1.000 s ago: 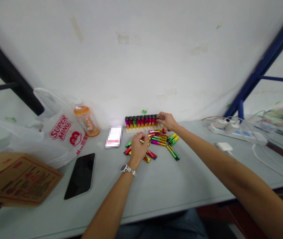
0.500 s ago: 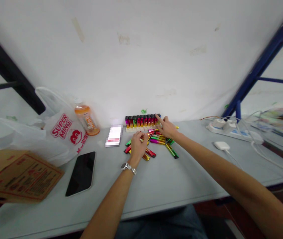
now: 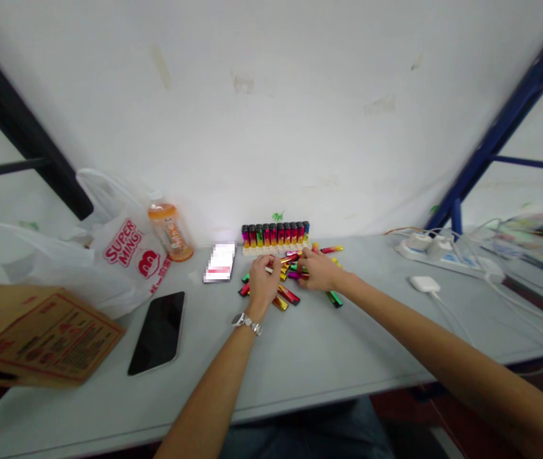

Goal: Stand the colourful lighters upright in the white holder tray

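Observation:
A pale rack (image 3: 277, 248) against the wall holds a row of upright lighters (image 3: 274, 234) in shiny red, purple, yellow and green with black tops. Before it lies a loose pile of similar lighters (image 3: 289, 294), partly covered by my hands. My left hand (image 3: 264, 280) is over the left side of the pile, fingers curled together; a small pale bit shows at the fingertips, too small to name. On the pile's right side my right hand (image 3: 318, 270) reaches down with bent fingers among the lighters. Whatever it grips is hidden.
Left of the rack lies a blurred-out white-screened device (image 3: 220, 262), with a black tablet (image 3: 157, 333) nearer me. An orange drink bottle (image 3: 171, 229), plastic bag (image 3: 123, 255) and cardboard box (image 3: 46, 338) stand left. A power strip (image 3: 453, 257) and white charger (image 3: 425, 284) lie right.
My right hand has moved from the right end of the racked lighters down to the loose pile, and its pointing finger has bent. My left hand has stayed nearly in place.

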`<state>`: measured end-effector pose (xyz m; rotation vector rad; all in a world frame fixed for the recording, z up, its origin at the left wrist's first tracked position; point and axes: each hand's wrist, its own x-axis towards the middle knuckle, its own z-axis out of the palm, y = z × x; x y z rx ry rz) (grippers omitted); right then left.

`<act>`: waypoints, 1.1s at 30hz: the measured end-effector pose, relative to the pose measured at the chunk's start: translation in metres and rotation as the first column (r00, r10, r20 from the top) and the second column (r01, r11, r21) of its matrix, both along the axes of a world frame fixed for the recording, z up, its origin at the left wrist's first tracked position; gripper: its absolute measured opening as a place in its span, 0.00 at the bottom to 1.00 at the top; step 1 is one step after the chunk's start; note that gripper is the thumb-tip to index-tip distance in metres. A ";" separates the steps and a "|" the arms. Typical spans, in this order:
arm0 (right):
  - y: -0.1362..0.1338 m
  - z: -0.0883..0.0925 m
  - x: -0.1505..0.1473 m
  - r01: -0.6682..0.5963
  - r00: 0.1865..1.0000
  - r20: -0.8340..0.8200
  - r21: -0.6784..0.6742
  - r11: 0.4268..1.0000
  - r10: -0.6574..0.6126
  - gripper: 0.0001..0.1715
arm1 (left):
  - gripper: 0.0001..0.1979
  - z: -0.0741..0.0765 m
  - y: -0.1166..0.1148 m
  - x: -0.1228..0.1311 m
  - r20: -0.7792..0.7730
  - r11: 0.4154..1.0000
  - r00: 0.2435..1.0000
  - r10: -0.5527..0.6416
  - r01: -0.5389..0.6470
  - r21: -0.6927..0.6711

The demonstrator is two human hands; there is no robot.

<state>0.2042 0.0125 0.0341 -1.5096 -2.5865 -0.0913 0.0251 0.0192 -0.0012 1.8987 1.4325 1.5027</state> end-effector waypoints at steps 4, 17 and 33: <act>0.006 -0.002 0.000 -0.030 0.968 -0.248 -0.003 1.000 0.029 0.11 | 0.11 0.003 0.000 -0.002 0.004 1.000 1.000 0.020 -0.021 0.009; 0.001 -0.026 -0.055 -0.109 -0.195 -0.950 -0.227 0.968 -0.245 0.22 | 0.12 0.001 0.002 -0.002 0.014 1.000 1.000 0.014 -0.014 -0.017; -0.029 -0.034 -0.047 -0.002 -0.098 -0.933 -0.348 0.938 -0.346 0.25 | 0.11 0.003 -0.003 0.001 0.041 0.995 0.995 -0.093 0.095 -0.040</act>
